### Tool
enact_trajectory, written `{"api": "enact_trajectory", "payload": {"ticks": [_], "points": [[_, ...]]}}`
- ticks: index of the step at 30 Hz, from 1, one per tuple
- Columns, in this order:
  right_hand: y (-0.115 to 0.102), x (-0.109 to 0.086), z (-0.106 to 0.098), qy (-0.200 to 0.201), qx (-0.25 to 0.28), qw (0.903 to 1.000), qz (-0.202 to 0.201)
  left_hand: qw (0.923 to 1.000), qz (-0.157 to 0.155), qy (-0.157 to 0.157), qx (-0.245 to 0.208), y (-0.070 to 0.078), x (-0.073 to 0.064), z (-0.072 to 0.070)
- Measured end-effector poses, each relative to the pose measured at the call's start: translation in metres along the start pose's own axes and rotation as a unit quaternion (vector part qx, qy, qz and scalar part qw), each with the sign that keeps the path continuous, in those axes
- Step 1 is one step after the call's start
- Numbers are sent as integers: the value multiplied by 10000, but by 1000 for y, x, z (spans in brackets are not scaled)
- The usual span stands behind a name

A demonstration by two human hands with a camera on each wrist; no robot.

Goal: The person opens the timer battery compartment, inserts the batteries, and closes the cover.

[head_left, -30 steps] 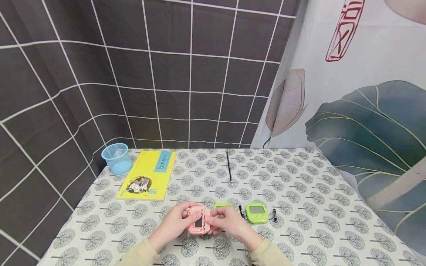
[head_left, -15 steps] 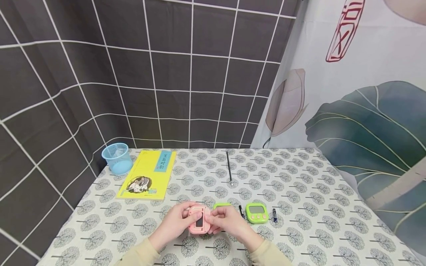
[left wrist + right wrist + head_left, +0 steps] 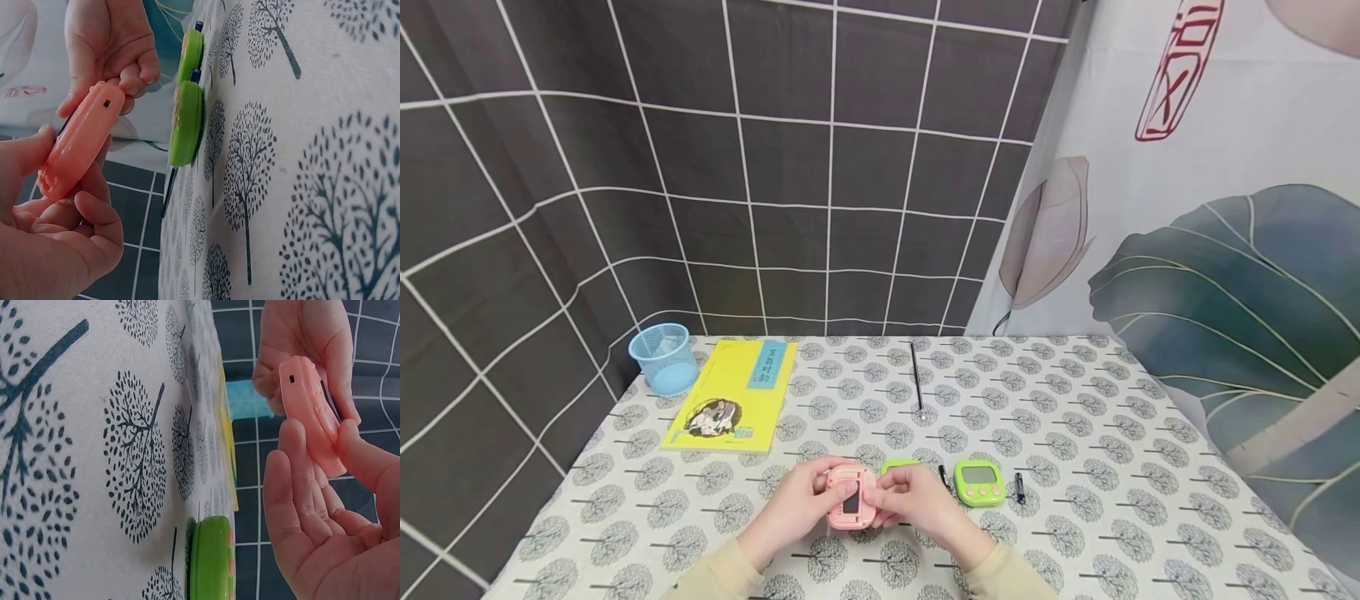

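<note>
A pink digital timer (image 3: 851,510) is held up off the cloth between both hands, its back with a black strip turned up towards the head camera. My left hand (image 3: 801,504) grips its left side, thumb on the back and fingers beneath. On the other side my right hand (image 3: 921,502) pinches the edge, thumb on the back. In the left wrist view the pink timer (image 3: 84,140) shows edge-on with a small dark slot. A green timer (image 3: 980,482) lies screen up to the right. Another green timer (image 3: 898,463) is partly hidden behind my right hand.
Small dark batteries, one (image 3: 1019,487) right of the green timer and one (image 3: 944,477) left of it, lie on the patterned tablecloth (image 3: 835,567). Further back are a thin black rod (image 3: 917,379), a yellow book (image 3: 730,400) and a blue basket (image 3: 664,358).
Both hands and the pink timer have shifted very slightly to the right, with the grip unchanged. Things on the table stay where they were.
</note>
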State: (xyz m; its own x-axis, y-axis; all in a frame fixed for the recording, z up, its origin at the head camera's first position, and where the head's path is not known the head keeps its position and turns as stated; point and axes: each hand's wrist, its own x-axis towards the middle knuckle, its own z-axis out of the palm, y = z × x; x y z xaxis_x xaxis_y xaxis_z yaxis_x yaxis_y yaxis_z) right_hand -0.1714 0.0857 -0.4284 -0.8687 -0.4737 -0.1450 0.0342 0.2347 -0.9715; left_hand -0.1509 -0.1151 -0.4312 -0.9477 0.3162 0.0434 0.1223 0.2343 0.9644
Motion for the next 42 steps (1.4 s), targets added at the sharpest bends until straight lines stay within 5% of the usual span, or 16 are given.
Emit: {"api": "enact_trajectory", "payload": {"ticks": [18, 42], "points": [[-2, 1, -2, 142, -63, 9998, -119, 9992, 37, -119, -385, 2, 2, -1], [3, 0, 7, 285, -174, 9990, -299, 9995, -148, -55, -281, 3, -3, -4]]}}
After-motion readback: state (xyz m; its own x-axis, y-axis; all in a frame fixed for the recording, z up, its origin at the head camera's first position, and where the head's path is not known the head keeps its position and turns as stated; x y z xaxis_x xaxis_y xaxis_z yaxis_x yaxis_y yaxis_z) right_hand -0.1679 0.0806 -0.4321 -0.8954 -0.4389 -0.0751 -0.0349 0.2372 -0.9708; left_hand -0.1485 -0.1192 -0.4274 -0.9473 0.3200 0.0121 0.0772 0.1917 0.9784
